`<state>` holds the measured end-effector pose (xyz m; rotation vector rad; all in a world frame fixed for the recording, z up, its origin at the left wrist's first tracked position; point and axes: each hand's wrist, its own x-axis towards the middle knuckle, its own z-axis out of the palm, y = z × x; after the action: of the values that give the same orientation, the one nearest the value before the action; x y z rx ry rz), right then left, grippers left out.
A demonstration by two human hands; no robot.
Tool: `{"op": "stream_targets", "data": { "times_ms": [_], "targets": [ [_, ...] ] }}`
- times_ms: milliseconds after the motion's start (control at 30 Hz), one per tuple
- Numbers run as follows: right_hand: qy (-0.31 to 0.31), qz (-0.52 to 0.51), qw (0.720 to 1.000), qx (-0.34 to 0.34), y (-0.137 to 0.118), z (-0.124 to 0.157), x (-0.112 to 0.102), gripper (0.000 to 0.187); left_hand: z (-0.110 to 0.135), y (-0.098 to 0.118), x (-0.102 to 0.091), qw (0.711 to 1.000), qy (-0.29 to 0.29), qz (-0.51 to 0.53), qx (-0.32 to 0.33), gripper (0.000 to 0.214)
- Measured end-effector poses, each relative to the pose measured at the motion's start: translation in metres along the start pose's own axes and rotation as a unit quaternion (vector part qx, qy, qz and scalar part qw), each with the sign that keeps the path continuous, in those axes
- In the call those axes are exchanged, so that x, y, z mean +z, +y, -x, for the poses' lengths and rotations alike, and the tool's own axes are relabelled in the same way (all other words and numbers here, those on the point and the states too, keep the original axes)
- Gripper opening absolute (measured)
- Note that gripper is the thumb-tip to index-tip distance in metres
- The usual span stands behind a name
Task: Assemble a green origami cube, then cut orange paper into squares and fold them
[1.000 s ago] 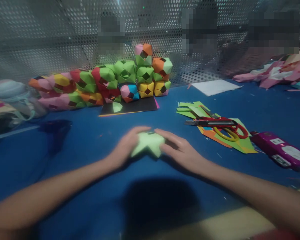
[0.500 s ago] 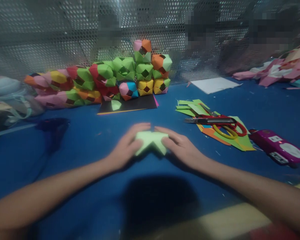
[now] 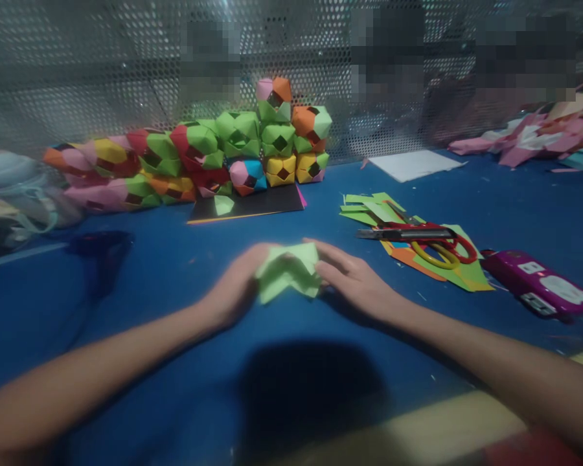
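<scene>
A pale green folded paper piece is held between my two hands, just above the blue tabletop. Its near edge has a V-shaped notch and its folds stand partly raised. My left hand grips its left side, with the fingertips hidden behind the paper. On the right side, my right hand pinches the edge between thumb and fingers.
Several multicoloured origami balls are stacked at the back, beside black paper. To the right lie paper scraps, scissors, a box cutter and a purple device. A white sheet lies behind; a mesh panel stands beyond.
The green paper has turned and opened out, showing more of its inner folds. My left thumb has gone from its front face to out of sight. The view has shifted slightly.
</scene>
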<state>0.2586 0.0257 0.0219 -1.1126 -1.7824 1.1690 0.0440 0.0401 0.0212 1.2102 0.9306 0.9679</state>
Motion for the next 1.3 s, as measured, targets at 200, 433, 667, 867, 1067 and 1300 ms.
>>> {"op": "stream_targets", "data": {
  "times_ms": [200,433,667,867,1067,1300],
  "targets": [
    [-0.003,0.0,1.0,-0.008,-0.001,0.001,-0.002,0.056,0.004,-0.003,-0.004,0.997,0.0,-0.073,0.026,0.054],
    [-0.006,0.027,0.997,-0.067,0.004,0.001,-0.01,0.047,0.005,0.003,-0.015,0.939,-0.071,-0.269,0.202,0.046],
    [-0.026,0.076,0.99,-0.116,0.02,-0.005,-0.013,0.053,0.001,0.0,-0.021,0.888,-0.11,-0.365,0.258,0.059],
    [-0.025,0.058,0.994,-0.086,0.025,-0.007,-0.016,0.069,0.002,-0.003,-0.029,0.939,-0.062,-0.282,0.187,0.064],
    [-0.061,0.08,0.992,-0.082,0.024,-0.008,-0.017,0.076,0.004,-0.001,-0.026,0.945,-0.081,-0.293,0.123,0.07],
    [-0.028,0.151,0.972,-0.179,0.015,-0.004,-0.023,0.065,0.0,0.001,-0.028,0.89,-0.112,-0.345,0.274,0.063]
  ]
}}
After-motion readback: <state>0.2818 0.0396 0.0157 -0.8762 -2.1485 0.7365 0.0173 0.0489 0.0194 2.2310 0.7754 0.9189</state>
